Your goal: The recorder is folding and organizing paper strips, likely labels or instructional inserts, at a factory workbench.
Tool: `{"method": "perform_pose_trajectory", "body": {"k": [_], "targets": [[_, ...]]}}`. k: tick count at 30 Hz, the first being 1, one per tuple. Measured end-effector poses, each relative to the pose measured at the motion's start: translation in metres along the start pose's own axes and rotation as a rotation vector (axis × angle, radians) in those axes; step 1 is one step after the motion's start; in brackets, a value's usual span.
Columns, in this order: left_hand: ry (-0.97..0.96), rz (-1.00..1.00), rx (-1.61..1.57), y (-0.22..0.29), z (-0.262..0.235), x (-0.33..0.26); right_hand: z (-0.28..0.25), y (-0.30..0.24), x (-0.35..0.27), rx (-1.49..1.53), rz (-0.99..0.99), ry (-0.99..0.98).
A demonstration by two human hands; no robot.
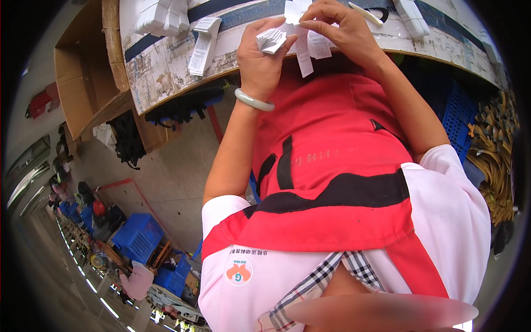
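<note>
Because the left hand (259, 65) clasps a fanned label stack (271, 41) while the right hand (349, 34) pinches a white slip (296, 11), uneven pressure could scatter loose labels.

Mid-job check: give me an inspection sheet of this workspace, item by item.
Surface: worn white table with dark blue tape.
Job's things: folded white slips; white slip; printed strip hanging below it.
Clutter: slip bundles upper left, loose strip nearby, another bundle at right, slim white object.
Hands: left hand grips the folded white slips; right hand pinches the white slip.
Cables: nothing seen.
Surroundings: cardboard box at left, blue crate at right, co-worker in pink farther off.
</note>
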State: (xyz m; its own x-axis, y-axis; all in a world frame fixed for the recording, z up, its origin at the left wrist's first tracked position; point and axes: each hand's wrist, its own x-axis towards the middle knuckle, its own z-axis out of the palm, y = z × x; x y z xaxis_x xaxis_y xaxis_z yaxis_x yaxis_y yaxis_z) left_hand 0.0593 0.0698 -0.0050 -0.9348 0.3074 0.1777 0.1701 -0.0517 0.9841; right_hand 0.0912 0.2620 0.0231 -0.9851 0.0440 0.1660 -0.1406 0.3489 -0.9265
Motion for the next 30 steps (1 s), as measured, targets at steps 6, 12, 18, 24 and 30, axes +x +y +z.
{"method": "perform_pose_trajectory", "body": {"k": [6,12,18,24,30], "targets": [[-0.039,-0.061,0.012,-0.005,-0.006,-0.005,-0.001,-0.003,-0.010,0.138,0.064,-0.077],[-0.042,-0.136,-0.098,0.002,-0.001,-0.007,-0.002,0.003,-0.014,-0.074,-0.043,-0.127],[-0.036,-0.137,-0.085,-0.001,-0.002,-0.007,-0.001,-0.001,-0.013,-0.002,0.009,-0.155],[-0.121,-0.287,-0.118,0.006,0.000,-0.009,-0.005,0.011,-0.016,0.102,0.146,-0.210],[-0.195,-0.634,-0.516,0.009,-0.004,-0.018,0.000,-0.026,-0.023,0.448,0.353,-0.428]]}}
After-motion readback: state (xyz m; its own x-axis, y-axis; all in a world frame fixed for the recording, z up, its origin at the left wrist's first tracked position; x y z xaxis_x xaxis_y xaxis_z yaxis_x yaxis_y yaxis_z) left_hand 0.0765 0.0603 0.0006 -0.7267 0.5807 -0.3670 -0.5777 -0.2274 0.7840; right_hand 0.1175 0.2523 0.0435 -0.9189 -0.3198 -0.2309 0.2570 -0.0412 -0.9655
